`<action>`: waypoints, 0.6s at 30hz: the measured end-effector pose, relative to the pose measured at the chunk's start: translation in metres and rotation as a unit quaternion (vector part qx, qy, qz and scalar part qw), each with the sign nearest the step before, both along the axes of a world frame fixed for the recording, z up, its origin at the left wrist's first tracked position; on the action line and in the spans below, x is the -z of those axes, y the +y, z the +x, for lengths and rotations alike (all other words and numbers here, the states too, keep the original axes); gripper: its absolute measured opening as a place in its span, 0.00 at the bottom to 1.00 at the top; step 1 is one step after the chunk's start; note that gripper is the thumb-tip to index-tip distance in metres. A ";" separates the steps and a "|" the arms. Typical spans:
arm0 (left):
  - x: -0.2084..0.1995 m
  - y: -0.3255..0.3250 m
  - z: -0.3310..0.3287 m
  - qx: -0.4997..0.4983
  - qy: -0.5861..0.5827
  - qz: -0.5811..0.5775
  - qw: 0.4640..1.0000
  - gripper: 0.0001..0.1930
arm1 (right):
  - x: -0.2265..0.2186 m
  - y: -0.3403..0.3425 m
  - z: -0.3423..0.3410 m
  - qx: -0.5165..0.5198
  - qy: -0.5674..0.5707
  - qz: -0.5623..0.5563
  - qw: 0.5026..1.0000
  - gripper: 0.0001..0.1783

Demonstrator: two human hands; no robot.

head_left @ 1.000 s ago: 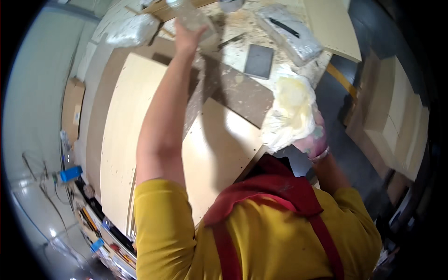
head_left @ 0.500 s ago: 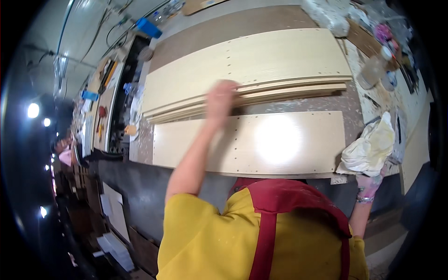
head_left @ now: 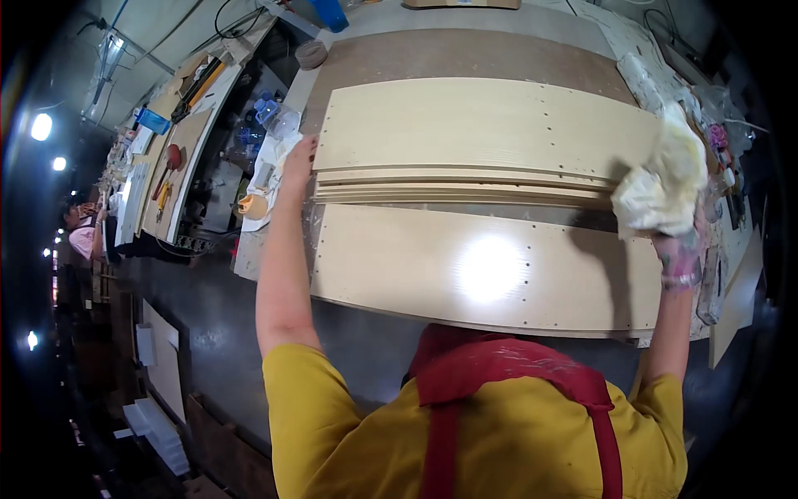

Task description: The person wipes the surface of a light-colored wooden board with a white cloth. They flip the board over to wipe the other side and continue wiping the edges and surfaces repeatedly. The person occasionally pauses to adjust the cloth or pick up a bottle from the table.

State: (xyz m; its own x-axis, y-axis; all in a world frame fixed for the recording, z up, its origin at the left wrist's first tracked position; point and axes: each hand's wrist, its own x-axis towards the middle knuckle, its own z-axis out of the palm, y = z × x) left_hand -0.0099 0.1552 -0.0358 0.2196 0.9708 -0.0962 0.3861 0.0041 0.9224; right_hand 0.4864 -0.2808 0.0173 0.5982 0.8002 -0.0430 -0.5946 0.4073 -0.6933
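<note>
Resting at the left end of the panel stack (head_left: 465, 125), our left hand (head_left: 299, 162) meets the short edges of the pale boards; we cannot tell whether its fingers close on them or only lie against them. Our right hand (head_left: 680, 249) grips a crumpled white cloth (head_left: 665, 179) from below, most of its fingers hidden by the folds. The cloth covers part of the stack's right end in our view, and we cannot tell whether it touches the wood.

The stack lies flat on a brown board (head_left: 465, 54), which shows as a broad band behind the far edge. Toward us, a narrow strip of that board separates the stack from a single front panel (head_left: 399, 258); the strip widens to the right. The front panel's near edge runs along the bench's near side, with dark floor (head_left: 224, 308) past it. To the left, a clear bottle (head_left: 278, 118) lies just beyond our left hand, with a gap between the bench and a side bench (head_left: 187, 137) further out.

Both stack and front panel point left to right, their long axes nearly parallel and crosswise to our body. On each, a row of small dark holes runs across the width, right of the middle. The stacked boards' near edges do not line up exactly. The cloth hangs with its longer way roughly upright in our view.
</note>
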 end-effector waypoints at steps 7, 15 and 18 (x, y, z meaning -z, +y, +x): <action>0.050 -0.013 -0.015 0.038 -0.048 0.115 0.991 0.29 | -0.045 0.216 -0.134 -0.091 0.026 0.002 0.996 0.25; 0.057 -0.038 0.001 -0.037 -0.193 0.085 0.977 0.29 | -0.015 0.389 -0.318 -0.281 -0.587 -0.097 0.753 0.18; 0.063 -0.030 -0.004 -0.018 -0.056 -0.021 0.998 0.26 | 0.017 0.414 -0.344 -0.216 -0.841 0.052 0.493 0.21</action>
State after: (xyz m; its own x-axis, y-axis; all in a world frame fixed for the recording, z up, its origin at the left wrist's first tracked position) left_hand -0.0135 0.1247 -0.0991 0.1956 0.9741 -0.1139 0.2797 0.0559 0.9584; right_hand 0.1425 0.1330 0.0002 -0.5089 0.8147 0.2779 0.7398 0.5790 -0.3427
